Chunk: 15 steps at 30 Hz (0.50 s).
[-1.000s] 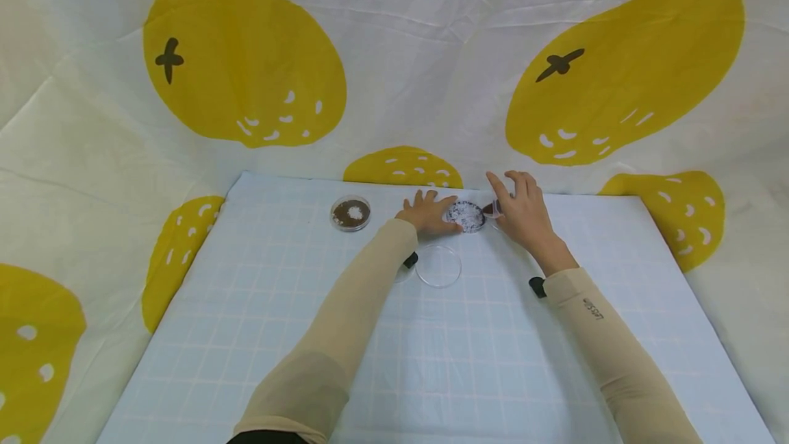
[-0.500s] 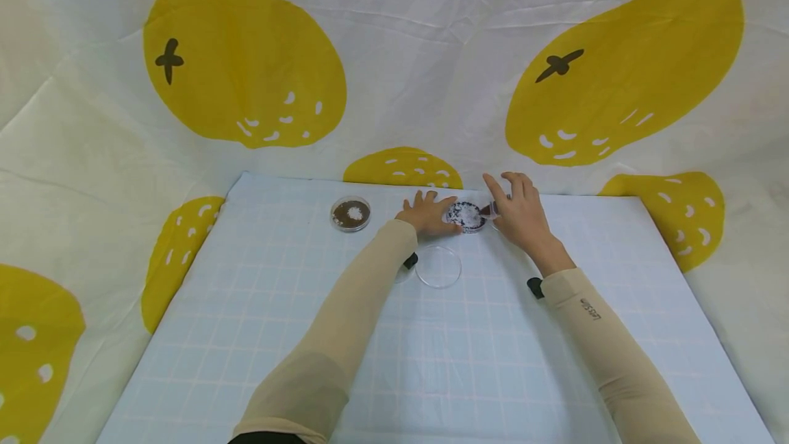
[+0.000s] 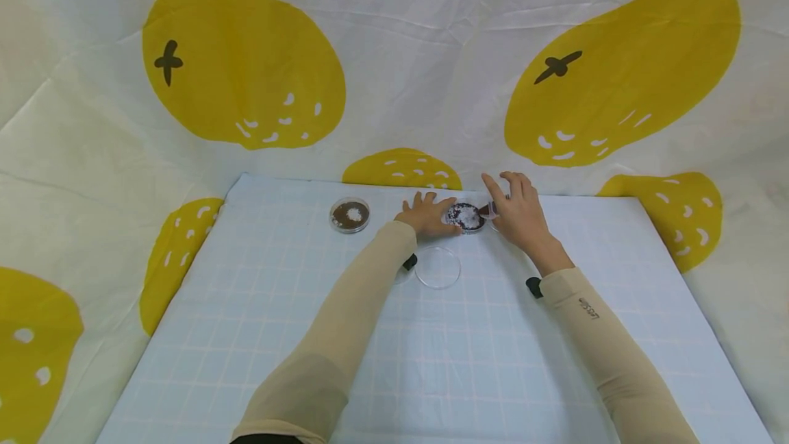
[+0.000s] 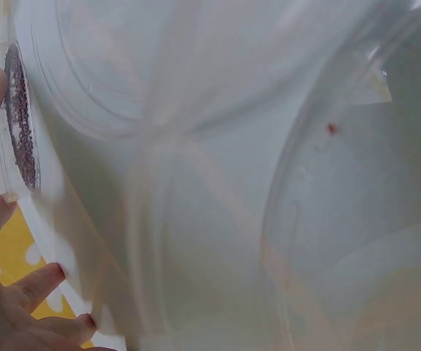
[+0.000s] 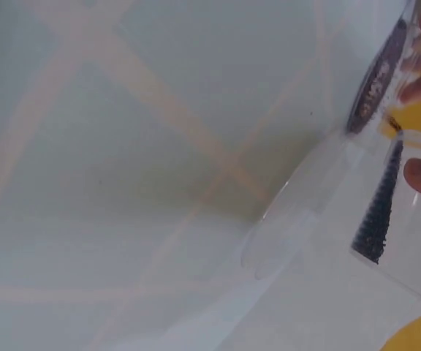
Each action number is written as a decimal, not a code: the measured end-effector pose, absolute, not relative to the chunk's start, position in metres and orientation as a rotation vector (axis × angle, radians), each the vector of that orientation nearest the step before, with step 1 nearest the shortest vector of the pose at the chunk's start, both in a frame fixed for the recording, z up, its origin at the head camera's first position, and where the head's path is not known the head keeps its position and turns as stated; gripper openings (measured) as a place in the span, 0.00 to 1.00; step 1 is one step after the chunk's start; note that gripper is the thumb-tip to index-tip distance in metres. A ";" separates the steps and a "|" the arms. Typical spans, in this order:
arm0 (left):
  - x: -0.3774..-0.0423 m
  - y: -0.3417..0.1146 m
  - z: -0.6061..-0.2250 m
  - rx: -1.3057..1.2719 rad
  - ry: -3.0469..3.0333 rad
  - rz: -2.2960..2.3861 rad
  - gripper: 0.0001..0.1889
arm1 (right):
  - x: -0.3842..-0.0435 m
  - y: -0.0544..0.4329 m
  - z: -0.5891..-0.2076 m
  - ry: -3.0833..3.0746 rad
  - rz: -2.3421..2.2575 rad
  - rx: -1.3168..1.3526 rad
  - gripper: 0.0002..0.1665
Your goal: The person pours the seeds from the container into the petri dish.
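A clear petri dish [image 3: 466,216] near the table's far edge holds dark granules with white material over the middle. My left hand [image 3: 427,214] grips it at the left, thumb and a finger on opposite sides of its rim, other fingers spread. In the left wrist view the dish [image 4: 20,121] shows edge-on. At the dish's right my right hand [image 3: 524,216] holds a small clear container [image 3: 490,210], tilted toward it. Dark granules [image 5: 380,208] gather along that container's lower side in the right wrist view. Part of my right hand's grip is hidden there.
Left of my left hand stands another petri dish [image 3: 349,215] with brown material and a white patch. A clear round lid or dish [image 3: 438,267] lies nearer me, beside another clear piece partly under my left wrist. A patterned cloth wall [image 3: 425,88] rises behind the table.
My right hand and its container have shifted slightly left over the dish's edge. More dark granules show around the white material in the dish. My left hand stays put.
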<state>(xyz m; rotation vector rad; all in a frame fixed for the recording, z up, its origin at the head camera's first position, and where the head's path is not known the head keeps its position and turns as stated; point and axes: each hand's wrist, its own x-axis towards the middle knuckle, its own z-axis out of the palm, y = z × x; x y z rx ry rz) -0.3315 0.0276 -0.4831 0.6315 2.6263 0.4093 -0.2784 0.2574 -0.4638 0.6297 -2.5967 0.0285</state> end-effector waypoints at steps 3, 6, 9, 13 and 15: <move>-0.331 0.027 -0.482 0.634 2.626 0.416 0.43 | -0.279 0.258 -0.463 -2.612 0.018 0.619 0.59; -0.330 0.027 -0.481 0.639 2.630 0.413 0.43 | -0.279 0.259 -0.463 -2.619 0.013 0.614 0.59; -0.329 0.027 -0.479 0.637 2.625 0.419 0.43 | -0.279 0.260 -0.463 -2.611 0.012 0.615 0.59; -0.328 0.027 -0.477 0.627 2.623 0.419 0.43 | -0.279 0.261 -0.462 -2.611 0.009 0.611 0.59; -0.328 0.027 -0.477 0.626 2.629 0.406 0.43 | -0.279 0.261 -0.461 -2.617 0.006 0.607 0.59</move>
